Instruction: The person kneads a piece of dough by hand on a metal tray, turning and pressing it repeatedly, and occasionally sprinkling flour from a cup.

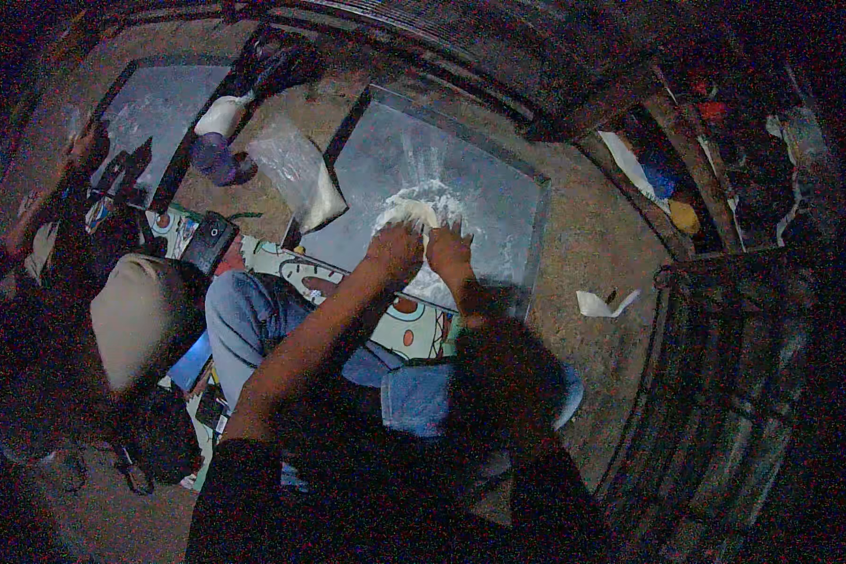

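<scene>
Dark sleeves (237, 493) filled six o'clock; left hand (397, 252) and right hand (450, 252) touched dough (416, 209), grip unclear; hard pulling could tear it.

Dark sleeves, blue jeans.
Left sleeve (230, 498), black-looking, at seven o'clock, ended above a bare forearm (318, 343); right sleeve (556, 498), at five, merged into shadow. Faded denim (244, 324) showed between eight and nine, again at six.
</scene>
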A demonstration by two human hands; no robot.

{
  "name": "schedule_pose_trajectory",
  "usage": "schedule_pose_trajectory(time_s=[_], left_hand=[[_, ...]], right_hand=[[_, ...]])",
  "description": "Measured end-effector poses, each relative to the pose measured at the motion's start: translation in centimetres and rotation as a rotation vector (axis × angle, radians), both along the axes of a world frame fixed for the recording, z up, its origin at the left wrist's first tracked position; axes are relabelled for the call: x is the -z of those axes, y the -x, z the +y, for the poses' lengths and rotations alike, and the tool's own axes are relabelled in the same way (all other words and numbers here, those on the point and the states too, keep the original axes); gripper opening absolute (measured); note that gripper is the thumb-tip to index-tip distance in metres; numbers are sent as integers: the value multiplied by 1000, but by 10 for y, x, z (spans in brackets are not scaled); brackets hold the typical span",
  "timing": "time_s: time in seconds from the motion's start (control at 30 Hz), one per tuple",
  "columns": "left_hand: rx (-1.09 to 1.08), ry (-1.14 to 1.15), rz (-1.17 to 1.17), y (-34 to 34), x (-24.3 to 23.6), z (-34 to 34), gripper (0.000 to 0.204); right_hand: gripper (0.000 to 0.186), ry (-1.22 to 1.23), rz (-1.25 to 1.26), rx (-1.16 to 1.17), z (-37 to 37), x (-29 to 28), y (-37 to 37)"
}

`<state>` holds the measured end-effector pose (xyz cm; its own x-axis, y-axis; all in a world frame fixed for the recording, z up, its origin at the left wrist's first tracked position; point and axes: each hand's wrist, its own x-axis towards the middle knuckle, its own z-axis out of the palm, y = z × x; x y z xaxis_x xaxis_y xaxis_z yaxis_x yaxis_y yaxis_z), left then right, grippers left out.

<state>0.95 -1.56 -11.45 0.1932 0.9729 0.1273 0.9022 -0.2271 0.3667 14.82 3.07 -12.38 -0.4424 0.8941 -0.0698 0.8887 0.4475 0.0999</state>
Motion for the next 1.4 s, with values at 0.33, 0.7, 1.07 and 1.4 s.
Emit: schedule_pose_trajectory(time_s=[0.33, 0.7, 1.07, 1.4], left_hand=[[112, 355, 491, -13, -40, 14, 62], [43, 393, 541, -22, -21, 37, 55], [85, 527, 664, -13, -39, 50, 45], [-100, 149, 189, 20, 50, 21, 46]], right_hand=[[58, 86, -165, -117, -12, -12, 16], [71, 183, -270, -18, -5, 17, 21], [53, 349, -320, 86, 2, -46, 51], [24, 279, -107, 71, 10, -23, 58]])
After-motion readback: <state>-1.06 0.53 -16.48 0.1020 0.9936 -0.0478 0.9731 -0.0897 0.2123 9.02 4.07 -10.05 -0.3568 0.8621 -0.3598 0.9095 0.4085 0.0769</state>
